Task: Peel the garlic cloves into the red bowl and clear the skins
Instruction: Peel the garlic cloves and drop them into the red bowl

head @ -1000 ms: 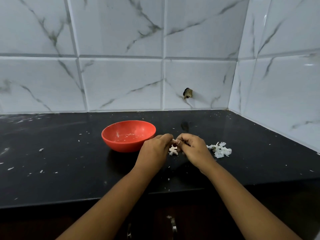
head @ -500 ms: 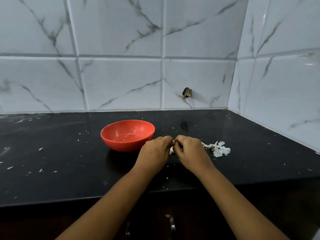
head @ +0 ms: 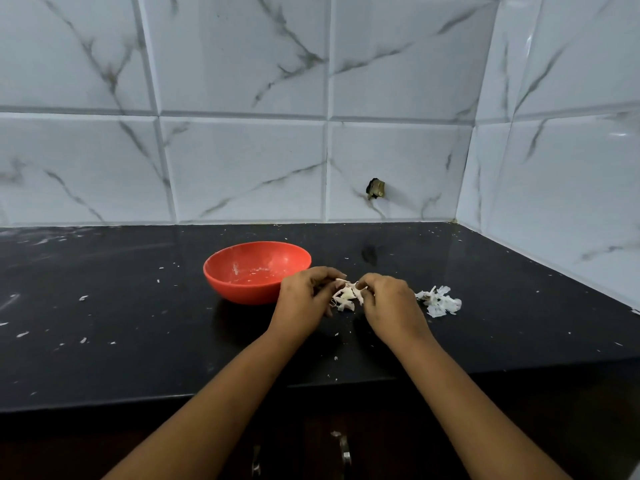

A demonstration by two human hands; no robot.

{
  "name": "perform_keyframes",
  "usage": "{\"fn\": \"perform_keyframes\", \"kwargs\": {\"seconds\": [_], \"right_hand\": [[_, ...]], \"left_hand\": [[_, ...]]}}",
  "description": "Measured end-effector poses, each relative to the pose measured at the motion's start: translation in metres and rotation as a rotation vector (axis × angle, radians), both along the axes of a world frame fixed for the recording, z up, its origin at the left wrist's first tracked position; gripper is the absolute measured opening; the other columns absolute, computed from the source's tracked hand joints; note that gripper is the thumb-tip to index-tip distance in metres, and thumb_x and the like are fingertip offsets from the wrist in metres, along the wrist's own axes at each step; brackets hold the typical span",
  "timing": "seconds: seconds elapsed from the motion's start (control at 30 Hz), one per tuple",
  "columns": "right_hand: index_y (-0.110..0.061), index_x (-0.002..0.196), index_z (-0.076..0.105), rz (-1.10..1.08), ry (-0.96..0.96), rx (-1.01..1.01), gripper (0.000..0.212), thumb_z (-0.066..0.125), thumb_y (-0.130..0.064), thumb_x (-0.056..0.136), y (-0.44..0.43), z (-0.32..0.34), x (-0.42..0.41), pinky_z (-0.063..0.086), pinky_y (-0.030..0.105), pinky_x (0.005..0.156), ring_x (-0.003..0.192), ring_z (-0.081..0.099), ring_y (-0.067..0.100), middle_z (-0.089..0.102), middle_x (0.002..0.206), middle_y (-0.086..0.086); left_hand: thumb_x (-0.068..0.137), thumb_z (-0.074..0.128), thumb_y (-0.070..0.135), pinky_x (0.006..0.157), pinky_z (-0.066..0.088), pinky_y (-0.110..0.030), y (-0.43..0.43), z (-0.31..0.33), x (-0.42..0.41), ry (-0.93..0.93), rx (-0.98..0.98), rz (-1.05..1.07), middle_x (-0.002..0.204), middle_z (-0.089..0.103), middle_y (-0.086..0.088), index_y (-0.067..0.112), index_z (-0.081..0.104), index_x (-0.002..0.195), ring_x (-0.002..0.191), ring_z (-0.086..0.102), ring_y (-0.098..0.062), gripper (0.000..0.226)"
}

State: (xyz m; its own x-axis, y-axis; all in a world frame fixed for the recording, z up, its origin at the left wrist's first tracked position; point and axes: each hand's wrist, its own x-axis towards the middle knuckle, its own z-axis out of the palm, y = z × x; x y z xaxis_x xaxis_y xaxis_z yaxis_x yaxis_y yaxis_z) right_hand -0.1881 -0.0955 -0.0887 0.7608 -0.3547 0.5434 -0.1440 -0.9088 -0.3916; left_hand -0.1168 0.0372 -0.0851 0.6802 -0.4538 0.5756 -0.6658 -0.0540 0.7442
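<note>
Head view shows the two hands drawn a little apart again after being pressed close together half a second ago. That opens a gap in which the pale garlic clove with papery white skin (head: 346, 293) is plainly seen. The left hand (head: 304, 299) and the right hand (head: 392, 306) both have curled fingers and pinch this garlic from opposite sides, just above the glossy black stone counter (head: 138, 341). Torn white flakes hang or lie just under it; I cannot tell which are still attached.

My reading is that the skin is tearing free, so the peel of this clove is under way, not finished. The round red plastic bowl (head: 239, 292) has not moved. It stands just beside the left hand, and only pale smears and crumbs show inside. The heap of crumpled white skins (head: 440, 302) lies near the right hand as before, so clearing is yet to come.
</note>
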Motion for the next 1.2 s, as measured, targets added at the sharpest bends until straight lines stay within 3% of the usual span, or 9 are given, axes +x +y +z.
{"fn": "perform_keyframes", "kwargs": {"seconds": [0.1, 0.2, 0.3, 0.53, 0.7, 0.9, 1.03, 1.1, 1.2], "right_hand": [[-0.028, 0.111, 0.067, -0.015, 0.006, 0.013, 0.028, 0.048, -0.015, 0.094, 0.001, 0.001, -0.002, 0.051, 0.032, 0.076, 0.092, 0.064, 0.019, 0.07, 0.099, -0.002], [-0.024, 0.104, 0.072, 0.177, -0.124, 0.289, 0.021, 0.053, -0.021, 0.096, 0.0, 0.003, -0.004, 0.049, 0.026, 0.067, 0.073, 0.064, 0.011, 0.071, 0.083, -0.004], [-0.019, 0.101, 0.072, 0.325, -0.137, 0.53, 0.02, 0.053, -0.021, 0.098, 0.002, 0.006, -0.004, 0.047, 0.019, 0.055, 0.058, 0.061, 0.003, 0.066, 0.067, -0.007], [-0.018, 0.085, 0.072, 0.436, -0.156, 0.829, 0.017, 0.059, -0.013, 0.094, 0.004, 0.01, -0.007, 0.045, 0.017, 0.053, 0.055, 0.056, 0.0, 0.069, 0.066, -0.008], [-0.012, 0.09, 0.072, 0.53, -0.135, 1.087, 0.012, 0.063, -0.006, 0.09, 0.003, 0.014, -0.009, 0.046, 0.016, 0.054, 0.059, 0.055, 0.004, 0.07, 0.072, -0.002], [-0.011, 0.085, 0.07, 0.554, -0.15, 1.127, 0.008, 0.068, -0.003, 0.084, 0.002, 0.015, -0.012, 0.045, 0.017, 0.053, 0.059, 0.054, 0.008, 0.067, 0.071, 0.002], [-0.01, 0.085, 0.07, 0.521, -0.152, 1.097, 0.005, 0.07, -0.005, 0.083, 0.001, 0.014, -0.013, 0.047, 0.017, 0.052, 0.058, 0.056, 0.007, 0.068, 0.068, -0.001], [-0.01, 0.085, 0.07, 0.499, -0.162, 1.086, 0.004, 0.07, -0.007, 0.083, 0.001, 0.014, -0.013, 0.047, 0.016, 0.052, 0.058, 0.057, 0.005, 0.068, 0.067, -0.002], [-0.011, 0.085, 0.071, 0.483, -0.162, 1.054, 0.005, 0.07, -0.007, 0.084, 0.001, 0.012, -0.012, 0.049, 0.017, 0.052, 0.059, 0.059, 0.005, 0.069, 0.068, -0.001]], "left_hand": [[0.086, 0.064, -0.003, 0.043, 0.037, -0.009, -0.001, 0.001, 0.001, 0.087, -0.034, -0.037, 0.064, 0.065, 0.01, 0.005, 0.071, 0.094, 0.038, 0.05, -0.003, 0.013], [0.083, 0.066, -0.004, 0.042, 0.037, -0.01, -0.001, 0.001, 0.003, 0.114, -0.061, -0.044, 0.061, 0.066, 0.012, 0.002, 0.072, 0.091, 0.038, 0.05, -0.004, 0.012], [0.082, 0.068, -0.005, 0.042, 0.037, -0.011, -0.001, 0.001, 0.003, 0.101, -0.085, -0.039, 0.066, 0.067, 0.008, -0.001, 0.072, 0.091, 0.039, 0.05, -0.003, 0.011], [0.084, 0.066, -0.002, 0.05, 0.039, -0.008, -0.002, 0.0, 0.0, -0.053, -0.037, -0.052, 0.075, 0.066, 0.011, 0.008, 0.074, 0.093, 0.046, 0.053, 0.001, 0.016], [0.08, 0.069, -0.004, 0.053, 0.041, -0.008, 0.0, 0.002, -0.002, -0.062, -0.129, -0.02, 0.075, 0.067, 0.014, 0.008, 0.072, 0.083, 0.048, 0.053, 0.008, 0.012], [0.079, 0.072, 0.0, 0.05, 0.043, -0.013, -0.001, 0.003, -0.005, -0.115, -0.167, 0.013, 0.072, 0.07, 0.006, 0.019, 0.067, 0.076, 0.045, 0.052, 0.001, 0.02], [0.083, 0.069, 0.004, 0.057, 0.041, -0.006, -0.001, 0.0, -0.003, -0.228, -0.054, 0.042, 0.073, 0.067, 0.013, 0.011, 0.073, 0.086, 0.054, 0.055, 0.013, 0.008], [0.086, 0.067, 0.007, 0.058, 0.041, -0.006, 0.0, -0.003, -0.001, -0.287, 0.019, 0.078, 0.077, 0.071, 0.008, 0.011, 0.074, 0.092, 0.055, 0.054, 0.014, 0.01], [0.089, 0.06, 0.017, 0.065, 0.05, -0.021, 0.001, -0.005, -0.002, -0.378, 0.089, 0.129, 0.085, 0.074, 0.0, 0.012, 0.073, 0.098, 0.066, 0.064, 0.0, 0.017]]}}
